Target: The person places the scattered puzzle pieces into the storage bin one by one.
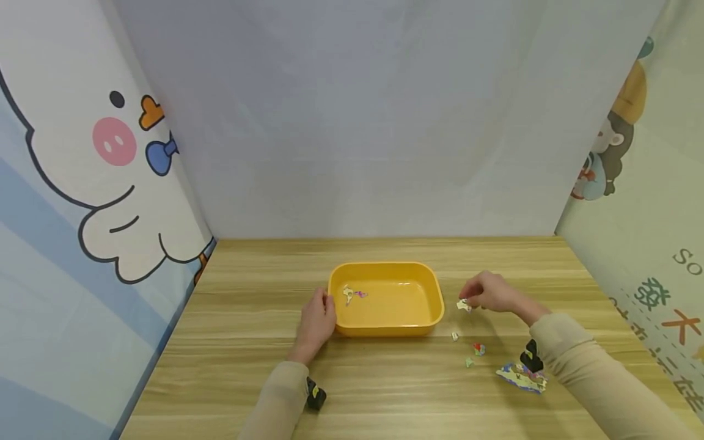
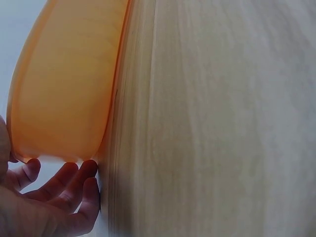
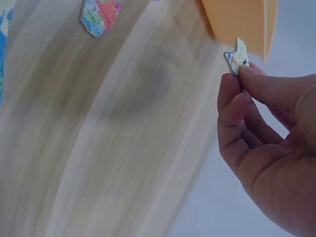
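Note:
A yellow plastic tray [image 1: 385, 331] sits on the table, with two small irregular puzzle pieces [image 1: 348, 294] inside at its left end. My left hand [image 1: 317, 318] holds the tray's left end; in the left wrist view its fingertips [image 2: 88, 167] touch the outer wall, with the thumb by the rim. To the right of the tray, my right hand [image 1: 488, 292] pinches a pale puzzle piece [image 3: 237, 57] between thumb and fingers, above the table. The piece has a grey edge and small coloured prints. In the right wrist view the tray's corner lies just beyond it.
Nearer the right forearm lie a small pale piece [image 1: 454, 336], a red and blue piece [image 1: 479, 349], a green piece [image 1: 469, 362] and a larger patterned section [image 1: 522, 377]. The wooden table [image 1: 231, 354] meets a pale curtain behind; printed cloths hang at both sides.

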A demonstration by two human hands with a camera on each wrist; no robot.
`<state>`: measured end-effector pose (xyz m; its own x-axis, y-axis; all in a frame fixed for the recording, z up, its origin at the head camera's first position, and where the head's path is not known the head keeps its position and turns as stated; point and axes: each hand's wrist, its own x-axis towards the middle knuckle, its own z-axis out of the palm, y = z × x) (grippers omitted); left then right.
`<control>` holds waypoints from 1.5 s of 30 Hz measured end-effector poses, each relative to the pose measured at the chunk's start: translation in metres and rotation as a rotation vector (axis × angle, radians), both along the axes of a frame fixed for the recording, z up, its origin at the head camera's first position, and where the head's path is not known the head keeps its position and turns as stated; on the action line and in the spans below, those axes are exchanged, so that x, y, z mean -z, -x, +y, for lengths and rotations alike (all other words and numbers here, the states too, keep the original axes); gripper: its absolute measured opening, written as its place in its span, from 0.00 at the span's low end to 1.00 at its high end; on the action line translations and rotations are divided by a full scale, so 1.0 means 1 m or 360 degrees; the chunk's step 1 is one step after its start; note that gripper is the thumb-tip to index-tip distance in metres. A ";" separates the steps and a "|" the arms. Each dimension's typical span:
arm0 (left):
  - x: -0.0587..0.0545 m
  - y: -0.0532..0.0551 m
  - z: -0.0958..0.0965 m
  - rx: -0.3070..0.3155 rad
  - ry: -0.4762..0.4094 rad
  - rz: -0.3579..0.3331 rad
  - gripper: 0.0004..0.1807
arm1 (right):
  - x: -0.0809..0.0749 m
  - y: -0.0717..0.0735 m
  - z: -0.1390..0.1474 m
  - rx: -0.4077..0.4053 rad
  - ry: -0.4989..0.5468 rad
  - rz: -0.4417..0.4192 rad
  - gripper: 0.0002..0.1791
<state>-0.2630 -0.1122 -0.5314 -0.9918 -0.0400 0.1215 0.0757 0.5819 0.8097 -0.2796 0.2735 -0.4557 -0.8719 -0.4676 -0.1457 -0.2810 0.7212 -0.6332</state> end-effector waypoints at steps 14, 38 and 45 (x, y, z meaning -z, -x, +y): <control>-0.001 -0.003 0.001 -0.0002 -0.0012 0.0016 0.06 | -0.025 0.012 -0.013 -0.0003 -0.0013 0.0043 0.05; -0.003 -0.005 -0.002 -0.0016 0.0001 0.0051 0.06 | -0.031 0.033 -0.075 -0.0090 0.0055 0.0023 0.06; -0.004 -0.007 0.001 -0.0008 0.0002 0.0091 0.06 | -0.025 0.039 -0.085 -0.0077 0.0052 0.0009 0.05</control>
